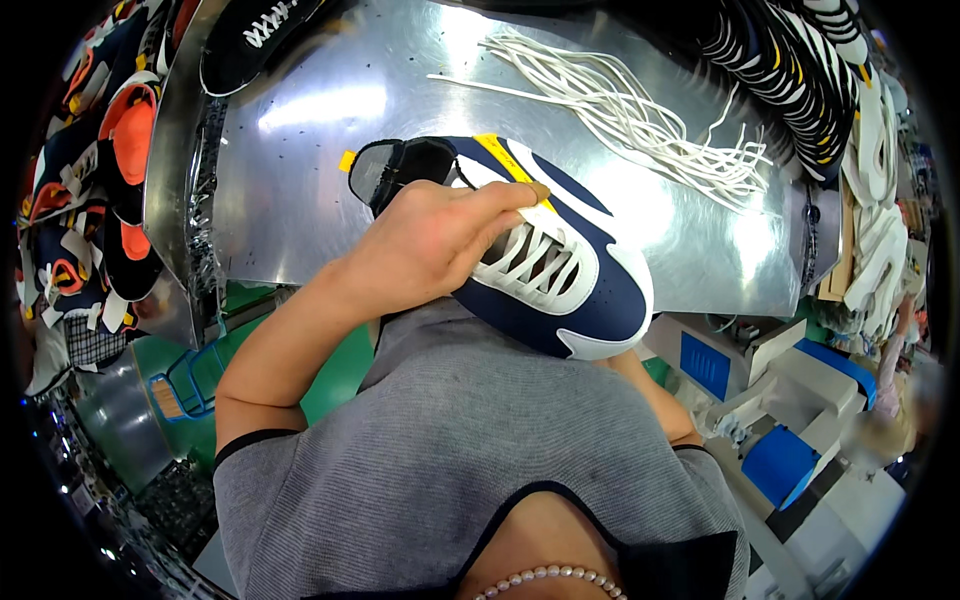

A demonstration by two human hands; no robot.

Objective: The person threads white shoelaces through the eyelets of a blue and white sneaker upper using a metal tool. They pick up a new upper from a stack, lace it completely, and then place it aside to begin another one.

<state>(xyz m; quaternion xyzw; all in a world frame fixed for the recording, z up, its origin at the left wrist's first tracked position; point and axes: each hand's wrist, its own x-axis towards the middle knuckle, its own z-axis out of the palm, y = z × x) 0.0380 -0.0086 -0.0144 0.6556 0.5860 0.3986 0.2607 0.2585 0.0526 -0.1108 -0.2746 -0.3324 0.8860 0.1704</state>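
A navy and white shoe upper [610,285] with a yellow stripe and a black collar lies tilted in front of my chest, its toe toward the lower right. White laces [540,262] criss-cross over its tongue. My left hand [430,235] reaches over the collar, and its fingers are closed at the top of the lacing, beside the yellow stripe. What exactly the fingertips pinch is hard to see. My right forearm [655,400] runs in under the toe end; the right hand is hidden behind the shoe upper.
Loose white laces [640,125] lie in a bundle on the metal table [310,190]. Black shoe uppers [775,70] are stacked at the far right, and a laced black one [255,40] lies far left. Orange-lined uppers [130,130] hang at left. A blue-and-grey machine [780,465] stands at right.
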